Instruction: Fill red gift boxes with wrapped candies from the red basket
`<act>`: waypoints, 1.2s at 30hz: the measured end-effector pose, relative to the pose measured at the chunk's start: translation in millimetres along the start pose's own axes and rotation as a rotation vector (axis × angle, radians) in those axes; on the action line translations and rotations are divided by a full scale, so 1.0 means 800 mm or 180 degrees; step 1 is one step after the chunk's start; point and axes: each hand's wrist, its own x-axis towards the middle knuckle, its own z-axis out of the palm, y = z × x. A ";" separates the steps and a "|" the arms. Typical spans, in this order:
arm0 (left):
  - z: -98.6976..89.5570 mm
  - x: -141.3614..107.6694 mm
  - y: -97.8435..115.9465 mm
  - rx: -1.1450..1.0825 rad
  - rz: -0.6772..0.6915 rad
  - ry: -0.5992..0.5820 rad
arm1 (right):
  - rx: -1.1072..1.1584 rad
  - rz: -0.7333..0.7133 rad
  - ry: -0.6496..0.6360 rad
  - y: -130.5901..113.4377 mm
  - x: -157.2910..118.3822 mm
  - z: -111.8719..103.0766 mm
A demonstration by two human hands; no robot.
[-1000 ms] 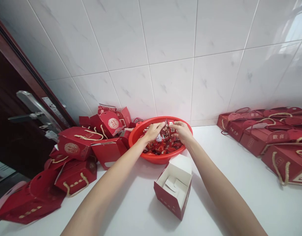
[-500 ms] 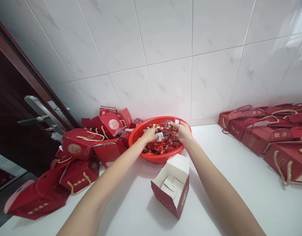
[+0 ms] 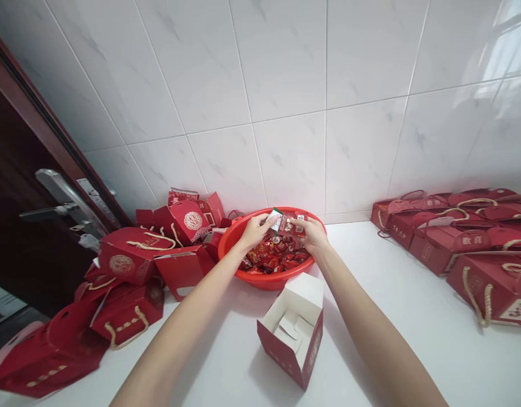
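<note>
My left hand (image 3: 257, 230) pinches a small white and green packet (image 3: 276, 219) above the red plastic basket (image 3: 260, 281). Close beside it, my right hand (image 3: 313, 233) is closed on red candy packets (image 3: 291, 224), which meet the white packet between the two hands. Many red-wrapped candies (image 3: 272, 259) fill the basket below. In front of the basket stands an open red gift box (image 3: 291, 333) with a white inside; folded white flaps show at its bottom and one flap stands up at the back.
Red gift boxes with rope handles (image 3: 135, 254) are heaped at the left. Rows of closed red boxes (image 3: 451, 237) line the right side of the white table (image 3: 370, 282). Behind is a tiled wall (image 3: 285, 158); a dark door with a metal handle (image 3: 59, 198) is at far left.
My left hand has come up out of the candies with the white and green packet and moved next to the packets in my right hand. The view has shifted slightly.
</note>
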 end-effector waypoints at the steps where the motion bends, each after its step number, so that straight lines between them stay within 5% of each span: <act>1: 0.001 -0.001 0.001 -0.0046 0.0015 -0.0039 | -0.0016 -0.0011 0.0012 0.000 0.000 0.000; 15: 0.006 -0.006 0.010 0.0150 0.0197 -0.0418 | -0.0196 -0.0021 -0.0537 0.003 -0.001 -0.004; 21: 0.011 -0.001 -0.002 -0.0279 -0.0409 -0.0397 | 0.0004 -0.0318 -0.0009 0.005 0.009 -0.007; 28: 0.017 -0.007 -0.019 0.1085 -0.0325 -0.1264 | 0.0265 -0.0396 0.0413 0.001 0.004 -0.003; 36: 0.022 -0.010 -0.004 0.1821 -0.0309 -0.1246 | 0.0322 -0.0378 0.0342 0.001 0.003 -0.001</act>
